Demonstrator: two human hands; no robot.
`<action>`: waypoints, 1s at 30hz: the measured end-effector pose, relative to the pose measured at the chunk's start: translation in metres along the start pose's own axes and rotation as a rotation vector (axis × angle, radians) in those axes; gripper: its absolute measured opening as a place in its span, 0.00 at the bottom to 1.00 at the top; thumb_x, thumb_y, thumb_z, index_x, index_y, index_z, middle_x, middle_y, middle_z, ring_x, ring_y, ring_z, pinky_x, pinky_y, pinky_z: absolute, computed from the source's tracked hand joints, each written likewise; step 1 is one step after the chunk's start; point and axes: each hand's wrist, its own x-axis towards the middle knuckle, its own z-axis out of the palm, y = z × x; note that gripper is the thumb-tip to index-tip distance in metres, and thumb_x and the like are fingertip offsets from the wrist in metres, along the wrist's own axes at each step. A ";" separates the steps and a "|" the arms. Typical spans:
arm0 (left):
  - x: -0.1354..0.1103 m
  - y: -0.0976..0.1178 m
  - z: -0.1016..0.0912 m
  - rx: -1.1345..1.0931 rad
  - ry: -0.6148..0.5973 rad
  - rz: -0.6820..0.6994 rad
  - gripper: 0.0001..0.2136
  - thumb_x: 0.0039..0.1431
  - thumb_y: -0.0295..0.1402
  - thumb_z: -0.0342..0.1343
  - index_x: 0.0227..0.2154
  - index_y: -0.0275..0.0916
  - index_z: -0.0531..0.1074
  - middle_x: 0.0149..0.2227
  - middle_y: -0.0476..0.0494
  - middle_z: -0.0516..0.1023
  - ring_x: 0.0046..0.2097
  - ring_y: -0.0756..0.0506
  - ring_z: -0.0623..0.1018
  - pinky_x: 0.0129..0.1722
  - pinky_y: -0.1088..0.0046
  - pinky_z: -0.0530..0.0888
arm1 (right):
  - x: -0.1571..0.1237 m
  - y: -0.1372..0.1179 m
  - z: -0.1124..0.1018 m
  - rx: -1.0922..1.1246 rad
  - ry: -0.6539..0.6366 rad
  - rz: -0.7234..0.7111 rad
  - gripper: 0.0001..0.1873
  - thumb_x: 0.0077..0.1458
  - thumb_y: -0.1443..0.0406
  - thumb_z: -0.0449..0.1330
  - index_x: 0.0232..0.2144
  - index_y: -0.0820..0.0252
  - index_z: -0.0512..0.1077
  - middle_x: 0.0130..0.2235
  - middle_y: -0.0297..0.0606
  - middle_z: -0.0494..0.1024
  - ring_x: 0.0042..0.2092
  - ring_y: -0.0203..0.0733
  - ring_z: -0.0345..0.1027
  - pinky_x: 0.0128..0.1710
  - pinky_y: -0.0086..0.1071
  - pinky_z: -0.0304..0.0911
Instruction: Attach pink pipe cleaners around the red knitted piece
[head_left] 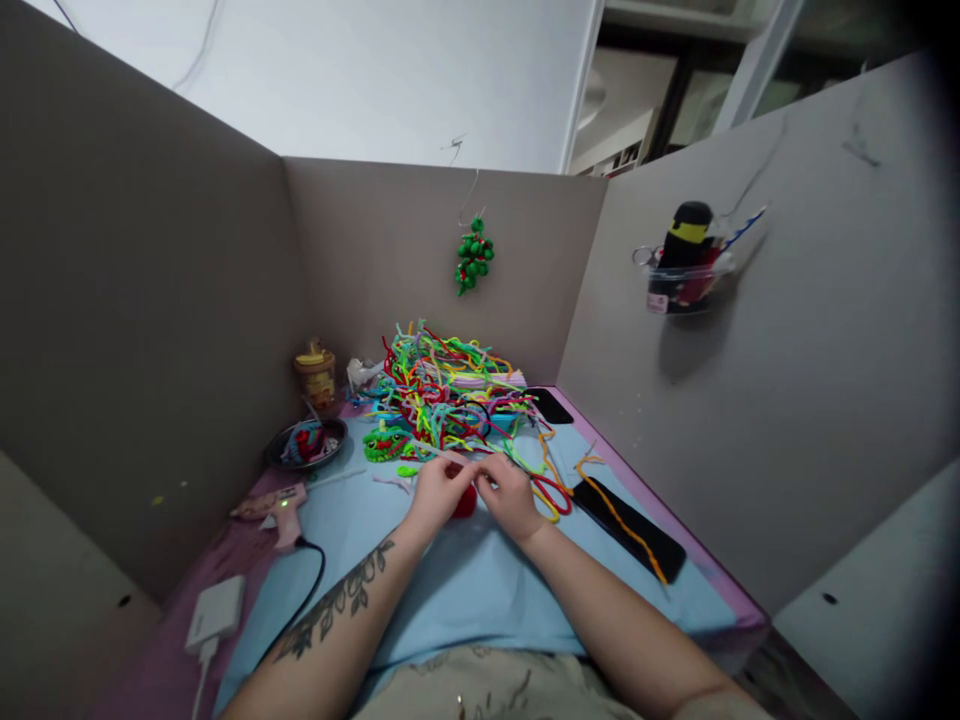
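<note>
Close together over the blue cloth (375, 570), my left hand (442, 492) and my right hand (511, 496) meet at their fingertips, both pinched closed. A thin pale pipe cleaner (436, 453) runs out from between the fingers toward the upper left. Just under the hands a fuzzy red piece (465, 503) shows in part; whether a finger touches it I cannot tell. Beyond my left hand lies a green fuzzy figure (384, 444) with eyes and red bits. Behind both hands rises a tangled heap of coloured pipe cleaners (450, 390).
Left are a pink glue gun (283, 510), a white power block (216, 612) and a dark bowl (341, 440) of scraps. To the right lies a black phone (637, 540) under an orange pipe cleaner (619, 515). Grey panels enclose the table; a tool cup (688, 290) hangs right.
</note>
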 end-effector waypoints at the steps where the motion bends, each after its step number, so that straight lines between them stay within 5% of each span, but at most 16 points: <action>1: 0.000 0.000 0.000 0.012 -0.005 0.013 0.09 0.51 0.37 0.55 0.25 0.35 0.74 0.27 0.45 0.77 0.32 0.47 0.76 0.34 0.73 0.70 | 0.000 0.000 0.001 0.015 0.000 0.009 0.09 0.53 0.72 0.51 0.32 0.59 0.70 0.32 0.39 0.73 0.36 0.40 0.66 0.37 0.33 0.61; 7: -0.002 -0.001 -0.003 0.149 0.000 0.149 0.07 0.53 0.32 0.53 0.28 0.36 0.74 0.32 0.43 0.77 0.37 0.46 0.75 0.39 0.71 0.70 | 0.002 -0.001 0.002 0.203 -0.072 0.120 0.08 0.52 0.71 0.52 0.33 0.60 0.70 0.32 0.38 0.72 0.34 0.39 0.65 0.34 0.31 0.62; 15: 0.002 -0.003 -0.016 0.241 -0.169 0.342 0.05 0.56 0.29 0.52 0.32 0.38 0.73 0.35 0.43 0.75 0.38 0.47 0.74 0.41 0.69 0.69 | 0.004 0.006 0.001 0.500 -0.180 0.244 0.11 0.54 0.68 0.52 0.39 0.58 0.71 0.38 0.38 0.75 0.39 0.39 0.68 0.40 0.32 0.64; 30: 0.003 -0.011 -0.013 0.221 -0.122 0.385 0.04 0.55 0.26 0.52 0.32 0.39 0.71 0.34 0.45 0.75 0.38 0.47 0.73 0.40 0.70 0.70 | 0.005 0.007 0.002 0.469 -0.180 0.269 0.09 0.54 0.68 0.52 0.34 0.59 0.72 0.34 0.36 0.74 0.37 0.38 0.67 0.38 0.31 0.62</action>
